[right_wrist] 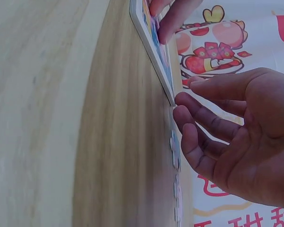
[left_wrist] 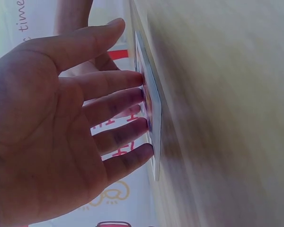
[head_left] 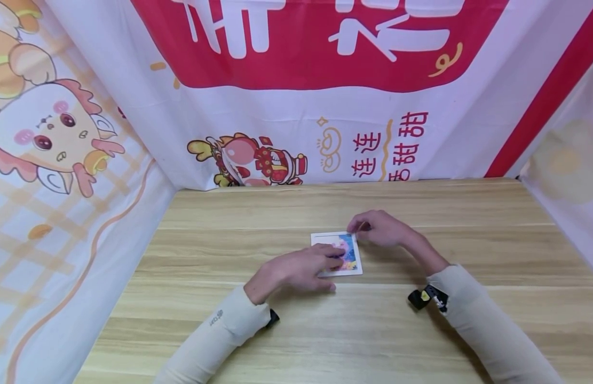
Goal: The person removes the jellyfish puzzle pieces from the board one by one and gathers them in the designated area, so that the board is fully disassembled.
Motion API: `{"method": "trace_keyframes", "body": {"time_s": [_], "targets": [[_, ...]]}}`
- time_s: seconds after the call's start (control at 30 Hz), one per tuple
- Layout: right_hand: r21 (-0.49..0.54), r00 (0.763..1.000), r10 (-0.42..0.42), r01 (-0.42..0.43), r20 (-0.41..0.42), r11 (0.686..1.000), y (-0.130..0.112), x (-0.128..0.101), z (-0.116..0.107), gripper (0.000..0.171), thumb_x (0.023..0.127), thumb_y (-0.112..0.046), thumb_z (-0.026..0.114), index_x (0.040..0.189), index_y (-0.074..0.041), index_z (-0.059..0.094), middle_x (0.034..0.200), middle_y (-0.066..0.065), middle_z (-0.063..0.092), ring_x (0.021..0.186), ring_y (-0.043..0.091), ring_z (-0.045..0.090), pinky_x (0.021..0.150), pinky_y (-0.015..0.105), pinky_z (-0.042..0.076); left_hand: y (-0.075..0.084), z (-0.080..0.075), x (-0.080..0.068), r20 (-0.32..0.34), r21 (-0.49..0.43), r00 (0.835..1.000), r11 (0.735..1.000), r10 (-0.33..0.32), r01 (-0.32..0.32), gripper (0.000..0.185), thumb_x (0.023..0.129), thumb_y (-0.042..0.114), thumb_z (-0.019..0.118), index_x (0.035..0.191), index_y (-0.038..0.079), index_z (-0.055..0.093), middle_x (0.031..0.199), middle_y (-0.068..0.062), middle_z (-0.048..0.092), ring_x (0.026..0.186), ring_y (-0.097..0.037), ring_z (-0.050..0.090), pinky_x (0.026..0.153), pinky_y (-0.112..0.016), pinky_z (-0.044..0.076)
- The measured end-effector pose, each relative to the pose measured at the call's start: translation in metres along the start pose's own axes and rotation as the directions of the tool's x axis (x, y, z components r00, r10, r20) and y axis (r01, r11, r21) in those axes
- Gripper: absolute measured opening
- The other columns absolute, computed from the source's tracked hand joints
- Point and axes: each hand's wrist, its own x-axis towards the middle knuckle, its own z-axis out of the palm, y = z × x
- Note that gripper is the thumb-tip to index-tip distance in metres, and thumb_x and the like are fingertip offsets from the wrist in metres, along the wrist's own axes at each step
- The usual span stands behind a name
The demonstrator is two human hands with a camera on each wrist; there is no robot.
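A thin square picture board [head_left: 351,257] with a white border and a colourful print lies flat on the table. Pale, unprinted-looking space shows at its upper left. My left hand [head_left: 303,269] rests its spread, nearly straight fingertips on the board, hiding part of the print; the left wrist view shows those fingers [left_wrist: 125,130] touching its face, thumb lifted away. At the board's far right corner is my right hand [head_left: 380,228], its fingers loosely bent. In the right wrist view a gap shows between that hand's thumb and forefinger, with nothing visible held there.
Jigsaw pieces [right_wrist: 175,151] lie flat on the wood just beyond the board's corner, below the right hand in the right wrist view. The wooden table [head_left: 219,320] meets a printed cloth backdrop [head_left: 277,112] behind and at both sides.
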Motion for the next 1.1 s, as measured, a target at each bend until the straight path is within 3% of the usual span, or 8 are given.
{"method": "trace_keyframes", "body": {"time_s": [0.33,0.4,0.57,0.9,1.1], "targets": [[0.051,1.000,0.002,-0.004,0.028,0.999,-0.007,0.002,0.005,0.023,0.100,-0.003,0.065,0.119,-0.008,0.078,0.116,0.010,0.078,0.082,0.018,0.061,0.072,0.030,0.053,-0.001,0.001,0.001,0.002,0.005,1.000,1.000,0.004,-0.004,0.065,0.106,0.041,0.067,0.163,0.017,0.047,0.179,0.005,0.027,0.168,-0.020,0.021,0.137,-0.043,0.025],[0.046,0.999,0.004,-0.005,0.032,0.999,-0.008,0.002,0.005,0.023,0.100,-0.003,0.065,0.118,-0.009,0.078,0.116,0.009,0.078,0.087,0.018,0.064,0.075,0.030,0.054,-0.001,0.001,0.001,0.005,0.003,1.000,1.000,-0.001,0.001,0.065,0.106,0.041,0.067,0.163,0.018,0.047,0.180,0.005,0.026,0.168,-0.020,0.021,0.137,-0.043,0.025],[0.014,1.000,0.011,-0.011,0.019,1.000,-0.008,0.004,0.009,0.023,0.099,-0.002,0.068,0.116,-0.012,0.080,0.113,0.006,0.079,0.103,0.020,0.070,0.088,0.033,0.058,0.000,0.001,0.001,0.009,0.009,1.000,1.000,-0.010,0.010,0.065,0.106,0.042,0.066,0.163,0.018,0.047,0.180,0.006,0.025,0.168,-0.020,0.020,0.137,-0.043,0.025],[-0.057,1.000,0.018,-0.017,0.021,0.998,-0.013,0.010,0.015,0.029,0.093,-0.002,0.078,0.121,-0.011,0.079,0.107,0.006,0.074,0.092,0.017,0.064,0.083,0.031,0.055,0.001,0.001,0.001,0.004,0.006,1.000,1.000,-0.010,0.010,0.065,0.106,0.042,0.066,0.163,0.017,0.047,0.180,0.004,0.026,0.168,-0.021,0.020,0.137,-0.044,0.025],[-0.100,0.999,-0.005,0.009,0.041,0.995,-0.016,0.015,0.018,0.037,0.090,0.006,0.074,0.124,-0.008,0.077,0.113,0.009,0.074,0.092,0.018,0.063,0.083,0.032,0.056,0.001,0.001,0.001,0.005,0.008,1.000,1.000,-0.010,0.010,0.066,0.106,0.042,0.067,0.163,0.017,0.047,0.180,0.003,0.026,0.168,-0.021,0.021,0.137,-0.044,0.026]]}}
